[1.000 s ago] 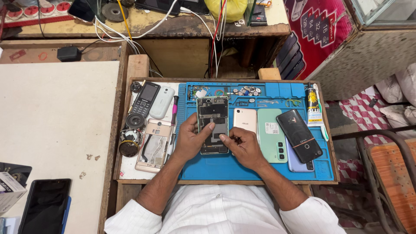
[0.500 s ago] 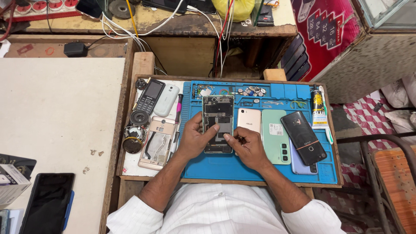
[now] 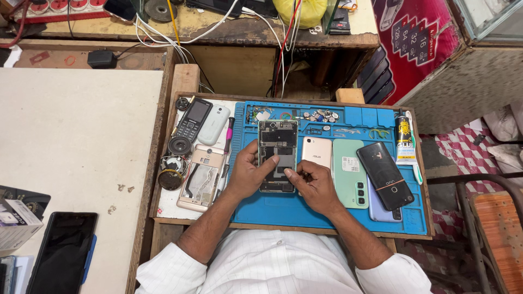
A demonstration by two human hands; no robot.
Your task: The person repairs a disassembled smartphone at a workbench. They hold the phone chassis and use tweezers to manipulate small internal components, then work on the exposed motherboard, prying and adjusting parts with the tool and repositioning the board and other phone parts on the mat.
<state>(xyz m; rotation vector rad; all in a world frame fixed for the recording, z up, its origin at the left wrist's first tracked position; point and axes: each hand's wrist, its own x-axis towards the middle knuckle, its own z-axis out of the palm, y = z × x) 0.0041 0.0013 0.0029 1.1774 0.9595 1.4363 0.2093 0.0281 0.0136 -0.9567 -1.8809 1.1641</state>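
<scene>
Bracing an opened smartphone (image 3: pixel 278 155) with its back cover off, the left hand (image 3: pixel 248 173) grips its left edge and lays the thumb across the exposed boards, while the right hand (image 3: pixel 313 185) pinches its fingertips at the lower right corner. It lies flat on the blue repair mat (image 3: pixel 305 209) between both hands. Light, stiff and fragile inside, it seems best held by the frame edges. Compared with half a second earlier, the right fingertips sit closer to the phone.
</scene>
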